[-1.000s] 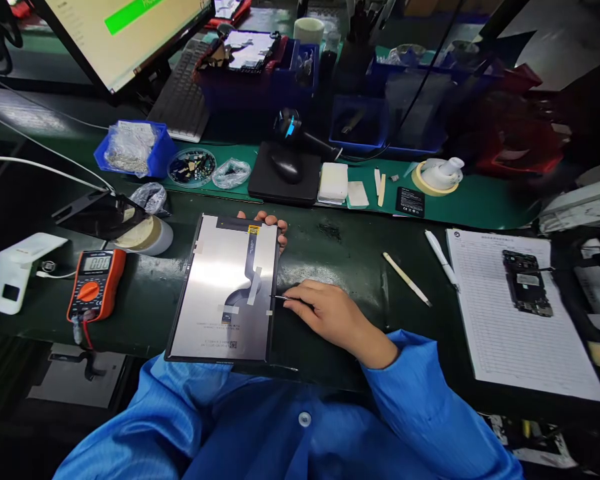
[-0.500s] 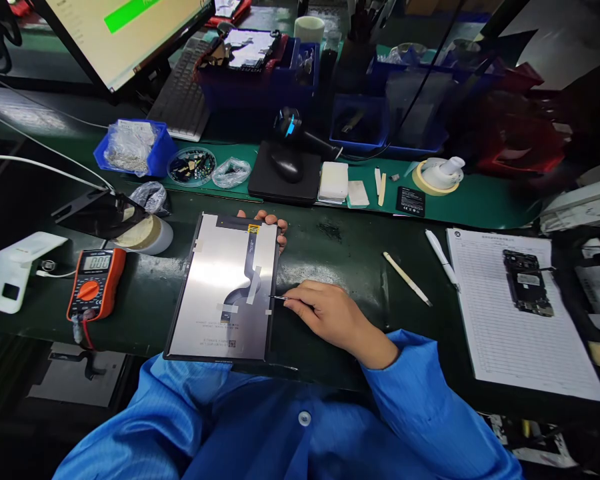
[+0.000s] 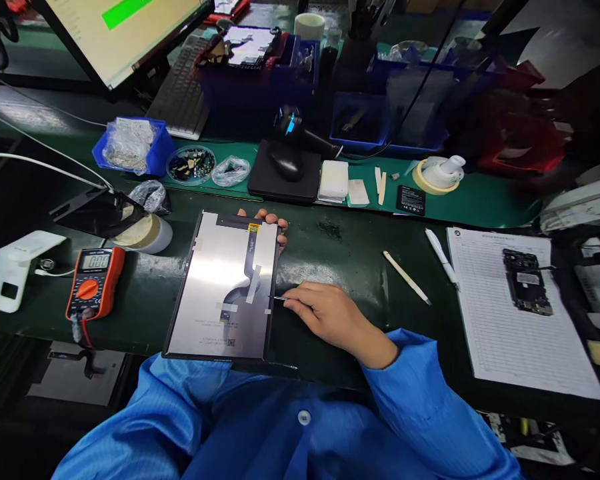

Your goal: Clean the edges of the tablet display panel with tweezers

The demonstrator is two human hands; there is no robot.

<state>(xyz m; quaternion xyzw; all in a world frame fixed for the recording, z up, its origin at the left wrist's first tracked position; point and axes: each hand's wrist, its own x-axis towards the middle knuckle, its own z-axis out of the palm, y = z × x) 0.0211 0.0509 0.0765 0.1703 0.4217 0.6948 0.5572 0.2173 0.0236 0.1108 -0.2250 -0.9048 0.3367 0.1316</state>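
Observation:
A tablet screen panel (image 3: pixel 200 287) with a silvery back lies tilted over my left forearm, its dark ribbon cable (image 3: pixel 247 287) held down by pieces of tape. From beneath, my left hand (image 3: pixel 275 225) supports it; its fingertips curl round the far right corner and the palm is hidden. My right hand (image 3: pixel 325 313) pinches a thin metal tool (image 3: pixel 280 298), perhaps tweezers. The tool's tip meets the panel's right edge, about level with the lower piece of tape. Another thin metal piece (image 3: pixel 285 366) shows just past the panel's near right corner.
To the left are an orange multimeter (image 3: pixel 95 283), a white bracket (image 3: pixel 17 273) and a tape roll (image 3: pixel 150 237). A stick (image 3: pixel 407 277), a pen (image 3: pixel 441 259) and paper sheets (image 3: pixel 500 333) bearing a circuit board (image 3: pixel 527 283) lie right. A mouse (image 3: pixel 286 162) sits behind.
The panel has tipped very slightly, its near edge shifting a little to the left. My right hand and the tool stay almost where they were.

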